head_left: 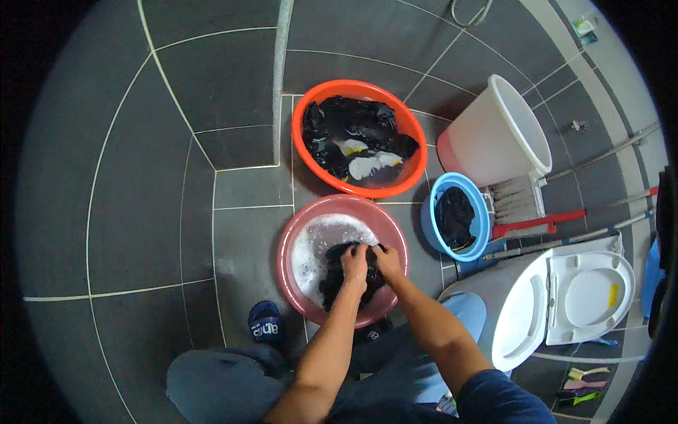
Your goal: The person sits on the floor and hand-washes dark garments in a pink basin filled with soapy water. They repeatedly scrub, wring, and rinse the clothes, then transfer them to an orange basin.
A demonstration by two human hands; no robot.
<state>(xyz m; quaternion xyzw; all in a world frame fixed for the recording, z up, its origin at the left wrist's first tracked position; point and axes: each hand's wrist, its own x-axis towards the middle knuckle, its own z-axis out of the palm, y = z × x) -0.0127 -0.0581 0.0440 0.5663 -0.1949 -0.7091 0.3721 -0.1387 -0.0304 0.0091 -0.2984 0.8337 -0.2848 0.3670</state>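
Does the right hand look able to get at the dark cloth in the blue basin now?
Probably, yes: the dark cloth lies uncovered in the blue basin, and the way across looks free. The right hand would first have to release the black fabric in the pink basin.

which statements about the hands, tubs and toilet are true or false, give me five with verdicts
1. The left hand and right hand both hold black cloth. True.
2. The blue bucket holds only white cloth. False: the blue bucket holds dark cloth.
3. The orange tub holds both black items and white items. True.
4. The toilet stands left of the pink basin. False: the toilet is to its right.
5. White suds show in the pink basin. True.
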